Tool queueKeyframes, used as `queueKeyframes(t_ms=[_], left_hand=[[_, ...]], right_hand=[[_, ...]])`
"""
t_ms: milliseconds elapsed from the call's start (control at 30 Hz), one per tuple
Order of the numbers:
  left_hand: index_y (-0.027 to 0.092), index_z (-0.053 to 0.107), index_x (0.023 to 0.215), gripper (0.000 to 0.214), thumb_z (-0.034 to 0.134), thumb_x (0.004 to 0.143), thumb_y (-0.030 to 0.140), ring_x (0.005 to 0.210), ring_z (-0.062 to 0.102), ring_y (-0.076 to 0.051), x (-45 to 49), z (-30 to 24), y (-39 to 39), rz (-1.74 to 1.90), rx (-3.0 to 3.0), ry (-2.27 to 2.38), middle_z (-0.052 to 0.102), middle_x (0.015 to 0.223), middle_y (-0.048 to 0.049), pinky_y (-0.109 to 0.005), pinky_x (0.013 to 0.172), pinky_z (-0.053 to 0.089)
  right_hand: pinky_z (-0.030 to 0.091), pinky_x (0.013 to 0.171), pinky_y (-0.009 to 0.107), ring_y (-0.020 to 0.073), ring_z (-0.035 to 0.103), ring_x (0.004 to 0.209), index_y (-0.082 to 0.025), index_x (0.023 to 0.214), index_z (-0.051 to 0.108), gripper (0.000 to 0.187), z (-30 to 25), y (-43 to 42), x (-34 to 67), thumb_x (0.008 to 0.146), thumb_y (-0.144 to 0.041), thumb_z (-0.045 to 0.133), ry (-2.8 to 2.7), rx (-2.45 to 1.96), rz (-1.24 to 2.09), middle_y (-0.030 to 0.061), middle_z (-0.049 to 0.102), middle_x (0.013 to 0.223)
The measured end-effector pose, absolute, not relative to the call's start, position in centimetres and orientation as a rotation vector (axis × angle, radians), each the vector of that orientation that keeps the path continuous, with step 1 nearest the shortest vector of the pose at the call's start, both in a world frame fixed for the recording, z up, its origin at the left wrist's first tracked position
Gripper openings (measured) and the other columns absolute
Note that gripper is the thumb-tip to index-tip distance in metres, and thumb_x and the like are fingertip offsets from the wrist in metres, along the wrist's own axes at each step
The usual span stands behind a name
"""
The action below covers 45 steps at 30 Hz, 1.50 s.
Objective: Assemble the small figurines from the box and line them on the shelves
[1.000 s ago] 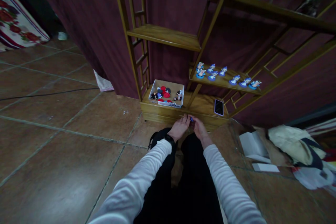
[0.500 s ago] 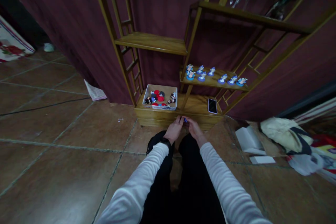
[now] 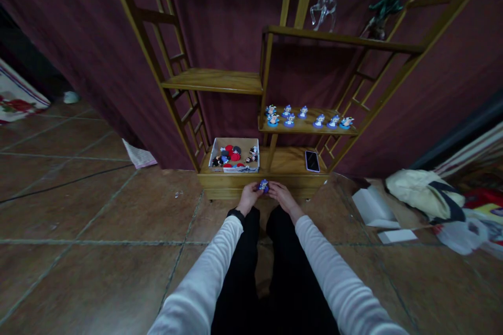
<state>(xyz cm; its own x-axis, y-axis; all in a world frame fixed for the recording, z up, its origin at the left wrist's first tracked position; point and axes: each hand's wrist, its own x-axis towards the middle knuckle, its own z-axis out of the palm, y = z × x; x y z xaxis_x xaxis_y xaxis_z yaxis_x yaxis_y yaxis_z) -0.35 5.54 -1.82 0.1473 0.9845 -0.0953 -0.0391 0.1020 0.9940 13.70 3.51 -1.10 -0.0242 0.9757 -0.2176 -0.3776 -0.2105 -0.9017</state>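
A small purple-and-white figurine is held in front of the low cabinet, its face turned up. My left hand grips it from the left with thumb and fingers. On the other side, the fingertips of my right hand close against its right edge. Beyond my hands, a shallow cardboard box contains several red, black and blue figurines. More purple and blue figurines stand upright on the small shelf above, to the right.
A phone lies on the cabinet's right part. A clear glass animal and a green ornament stand on the high shelf. White boxes and bags lie on the floor at right.
The figurine, mostly hidden between my fingers before, now shows plainly. My hands have moved slightly apart around it. The view has shifted, showing more of the upper shelf.
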Motion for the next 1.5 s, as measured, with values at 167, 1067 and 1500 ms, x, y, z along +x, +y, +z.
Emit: queueKeyframes(t_ms=[167,1067,1500], left_hand=[[0.013,0.066,0.089,0.025,0.068,0.066,0.021,0.079,0.063,-0.016,-0.7,-1.7,5.4,1.015,0.959,1.008,0.069,0.085,-0.0079,-0.030,0.073,0.050],[0.012,0.066,0.085,0.020,0.069,0.066,0.013,0.069,0.062,-0.011,-0.4,-1.9,6.0,0.960,0.715,0.924,0.068,0.082,-0.0074,-0.024,0.072,0.048],[0.013,0.066,0.081,0.029,0.073,0.053,0.014,0.070,0.060,-0.013,0.6,-2.7,5.9,1.095,1.085,0.970,0.069,0.077,-0.0031,-0.026,0.074,0.045]], right_hand=[[0.048,0.077,0.033,0.0163,0.062,0.077,-0.020,0.077,0.067,0.033,-1.5,3.6,13.3,0.053,-0.041,0.075,-0.853,-1.108,1.398,0.0018,0.069,0.081],[0.045,0.065,0.027,0.0142,0.056,0.068,-0.019,0.067,0.063,0.022,-2.5,4.6,14.0,0.055,-0.036,0.072,-0.991,-1.139,1.280,-0.0004,0.064,0.071],[0.044,0.081,0.033,0.0184,0.059,0.085,-0.022,0.089,0.064,0.033,-2.3,4.5,14.0,0.058,-0.032,0.070,-1.039,-1.115,1.235,0.0019,0.067,0.090]])
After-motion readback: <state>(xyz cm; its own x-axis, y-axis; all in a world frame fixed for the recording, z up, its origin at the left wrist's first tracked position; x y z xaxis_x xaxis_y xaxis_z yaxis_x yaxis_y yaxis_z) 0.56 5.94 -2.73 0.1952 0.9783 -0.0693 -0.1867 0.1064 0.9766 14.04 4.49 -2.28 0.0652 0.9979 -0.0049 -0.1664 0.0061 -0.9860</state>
